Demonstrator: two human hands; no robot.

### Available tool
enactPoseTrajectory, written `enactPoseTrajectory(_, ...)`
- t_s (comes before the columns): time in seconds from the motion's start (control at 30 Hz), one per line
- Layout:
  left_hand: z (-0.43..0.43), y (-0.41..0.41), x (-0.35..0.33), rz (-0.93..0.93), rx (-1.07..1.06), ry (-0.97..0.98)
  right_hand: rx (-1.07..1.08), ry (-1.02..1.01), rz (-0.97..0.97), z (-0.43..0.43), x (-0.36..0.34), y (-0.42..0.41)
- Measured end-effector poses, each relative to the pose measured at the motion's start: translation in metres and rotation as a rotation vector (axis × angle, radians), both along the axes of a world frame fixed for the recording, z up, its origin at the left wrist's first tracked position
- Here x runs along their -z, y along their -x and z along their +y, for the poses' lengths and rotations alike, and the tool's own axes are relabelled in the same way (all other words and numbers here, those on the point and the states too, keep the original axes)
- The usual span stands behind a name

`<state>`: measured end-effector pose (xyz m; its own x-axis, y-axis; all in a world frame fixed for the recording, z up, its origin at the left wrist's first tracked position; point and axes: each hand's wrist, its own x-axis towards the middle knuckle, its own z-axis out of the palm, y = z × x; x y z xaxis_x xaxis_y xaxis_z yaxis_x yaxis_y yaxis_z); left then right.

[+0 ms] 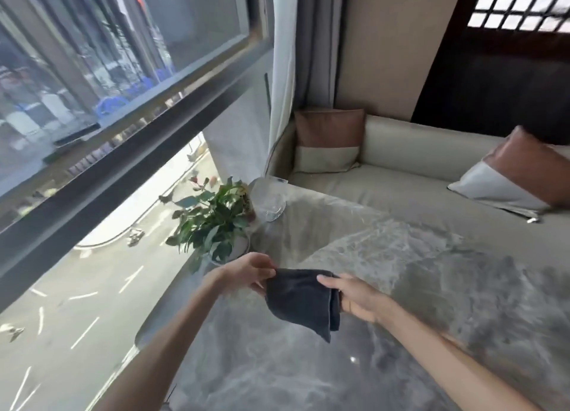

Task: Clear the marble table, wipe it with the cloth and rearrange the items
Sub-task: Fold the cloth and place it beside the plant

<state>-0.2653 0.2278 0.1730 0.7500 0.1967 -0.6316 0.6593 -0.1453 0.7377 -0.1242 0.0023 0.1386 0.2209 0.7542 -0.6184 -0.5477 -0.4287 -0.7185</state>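
Note:
A dark folded cloth (300,299) hangs above the grey marble table (401,256), held between both hands. My left hand (251,273) pinches its upper left corner. My right hand (359,298) grips its right edge, thumb on top. At the table's far left stands a leafy green plant (212,222) in a white pot. Just behind the plant a clear wine glass (270,199) stands on the marble.
A large window (108,102) runs along the left, right beside the table's edge, with a street far below. A beige sofa (385,176) with two brown-and-white cushions sits beyond the table. A pale curtain (277,86) hangs at the window's end.

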Motion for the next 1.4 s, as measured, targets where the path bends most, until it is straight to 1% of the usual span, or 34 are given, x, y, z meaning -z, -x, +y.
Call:
enactPoseTrajectory(0.03, 0.014, -0.011, 0.008, 0.019, 0.037, -0.071, 0.034, 0.035, -0.035, 0.018, 0.012, -0.003)
enactPoseTrajectory(0.07, 0.029, -0.023, 0.015, 0.033, 0.098, -0.182, 0.062, 0.071, -0.069, 0.037, 0.023, -0.007)
enactPoseTrajectory(0.13, 0.059, -0.053, 0.027, 0.032, 0.281, -0.480, 0.093, 0.139, -0.165, 0.072, 0.037, -0.021)
enactPoseTrajectory(0.2, 0.087, -0.084, 0.036, -0.018, 0.417, -0.707, 0.087, 0.187, -0.347, 0.105, 0.047, -0.042)
enactPoseTrajectory(0.27, 0.111, -0.113, 0.048, -0.053, 0.487, -0.851, 0.050, 0.228, -0.563, 0.135, 0.054, -0.064)
enactPoseTrajectory(0.4, 0.139, -0.150, 0.081, -0.056, 0.604, -1.073, 0.079, 0.275, -0.905, 0.179, 0.081, -0.089)
enactPoseTrajectory(0.43, 0.140, -0.155, 0.091, -0.044, 0.641, -1.132, 0.077, 0.286, -0.979, 0.185, 0.094, -0.091)
enactPoseTrajectory(0.5, 0.140, -0.155, 0.114, 0.002, 0.714, -1.203, 0.067, 0.280, -1.058, 0.191, 0.126, -0.084)
enactPoseTrajectory(0.53, 0.139, -0.151, 0.128, 0.035, 0.750, -1.212, 0.043, 0.291, -1.079, 0.192, 0.144, -0.078)
enactPoseTrajectory(0.6, 0.136, -0.139, 0.153, 0.105, 0.829, -1.212, -0.078, 0.341, -1.085, 0.188, 0.174, -0.058)
enactPoseTrajectory(0.67, 0.131, -0.122, 0.173, 0.138, 0.920, -1.231, -0.190, 0.352, -1.075, 0.182, 0.200, -0.036)
enactPoseTrajectory(0.7, 0.128, -0.113, 0.182, 0.151, 0.967, -1.248, -0.213, 0.351, -1.074, 0.178, 0.210, -0.025)
enactPoseTrajectory(0.8, 0.118, -0.094, 0.199, 0.188, 1.051, -1.264, -0.246, 0.395, -1.229, 0.167, 0.230, 0.001)
enactPoseTrajectory(0.87, 0.110, -0.084, 0.202, 0.237, 1.047, -1.209, -0.285, 0.437, -1.270, 0.161, 0.230, 0.014)
enactPoseTrajectory(0.93, 0.102, -0.074, 0.204, 0.276, 1.055, -1.200, -0.286, 0.427, -1.314, 0.155, 0.233, 0.028)
enactPoseTrajectory(1.0, 0.095, -0.065, 0.201, 0.303, 1.094, -1.221, -0.364, 0.420, -1.274, 0.150, 0.234, 0.040)
enactPoseTrajectory(1.07, 0.091, -0.058, 0.198, 0.334, 1.117, -1.214, -0.568, 0.466, -1.200, 0.144, 0.220, 0.043)
enactPoseTrajectory(1.13, 0.088, -0.055, 0.192, 0.361, 1.113, -1.203, -0.706, 0.441, -1.181, 0.138, 0.210, 0.037)
enactPoseTrajectory(1.17, 0.087, -0.055, 0.188, 0.375, 1.101, -1.195, -0.762, 0.417, -1.133, 0.137, 0.201, 0.028)
enactPoseTrajectory(1.2, 0.085, -0.057, 0.181, 0.388, 1.074, -1.180, -0.757, 0.403, -1.110, 0.136, 0.193, 0.019)
enactPoseTrajectory(1.23, 0.083, -0.061, 0.174, 0.395, 1.032, -1.167, -0.706, 0.395, -1.082, 0.133, 0.184, 0.009)
enactPoseTrajectory(1.3, 0.076, -0.072, 0.157, 0.357, 0.880, -1.110, -0.527, 0.391, -1.024, 0.122, 0.163, -0.009)
enactPoseTrajectory(1.4, 0.056, -0.084, 0.129, 0.162, 0.562, -0.975, -0.247, 0.389, -1.069, 0.081, 0.128, -0.028)
